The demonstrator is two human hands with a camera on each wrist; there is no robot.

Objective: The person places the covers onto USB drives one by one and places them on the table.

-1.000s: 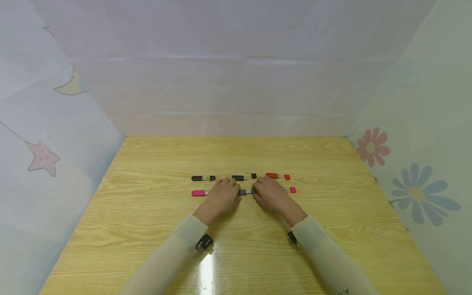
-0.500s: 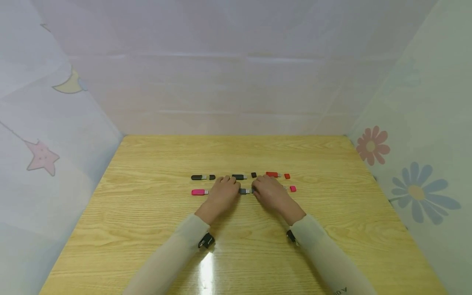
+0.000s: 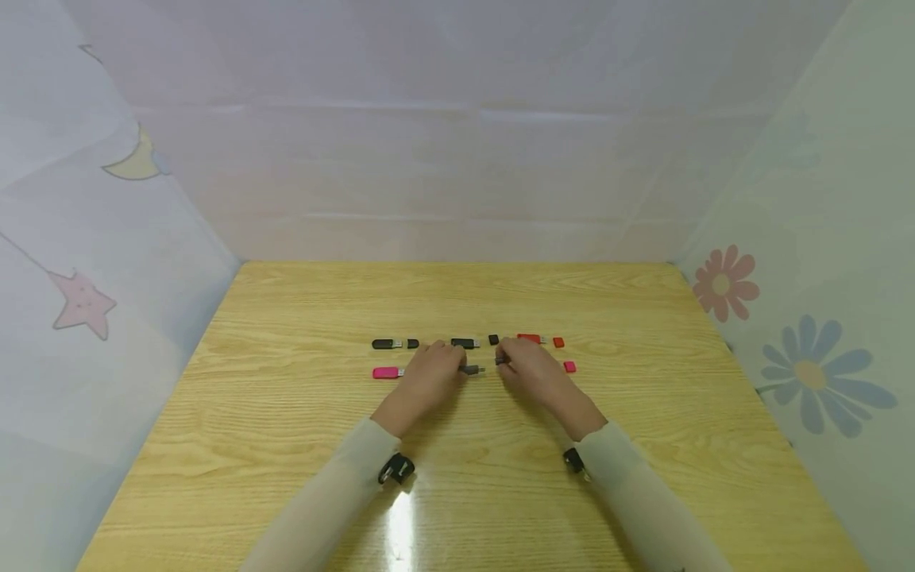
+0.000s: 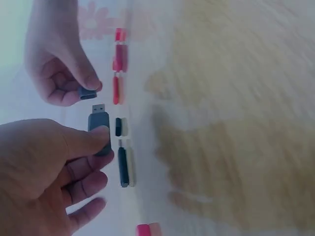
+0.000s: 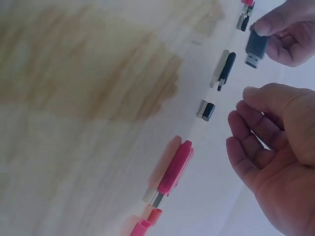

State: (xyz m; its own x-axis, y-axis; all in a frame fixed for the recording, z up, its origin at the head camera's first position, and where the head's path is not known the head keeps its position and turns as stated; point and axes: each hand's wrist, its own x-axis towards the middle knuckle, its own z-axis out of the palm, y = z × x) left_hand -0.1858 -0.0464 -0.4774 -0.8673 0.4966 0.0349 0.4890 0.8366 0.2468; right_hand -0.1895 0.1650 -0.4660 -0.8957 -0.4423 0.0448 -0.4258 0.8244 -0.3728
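My left hand (image 3: 432, 373) pinches a grey USB flash drive (image 4: 99, 130) between thumb and fingers, its bare metal plug facing the other hand. To the right, my right hand (image 3: 532, 377) pinches the small grey cap (image 4: 87, 93), with a short gap between cap and plug. In the right wrist view, the cap is not visible. Close beyond the hands lie a black USB flash drive (image 3: 465, 343) and a black cap (image 3: 494, 340). A red USB flash drive (image 3: 530, 338) lies just past the right hand, partly hidden by it.
On the wooden table (image 3: 457, 508) lie another black drive (image 3: 383, 344) with its cap (image 3: 413, 344), a pink drive (image 3: 386, 372), a red cap (image 3: 559, 342) and a pink cap (image 3: 569, 367). Another pink drive (image 5: 174, 167) is hidden by my right hand in the head view.
My right hand has moved slightly right and lifted the grey cap off the table. The left hand has picked up the grey drive, which now tilts a little. The other drives stay put.
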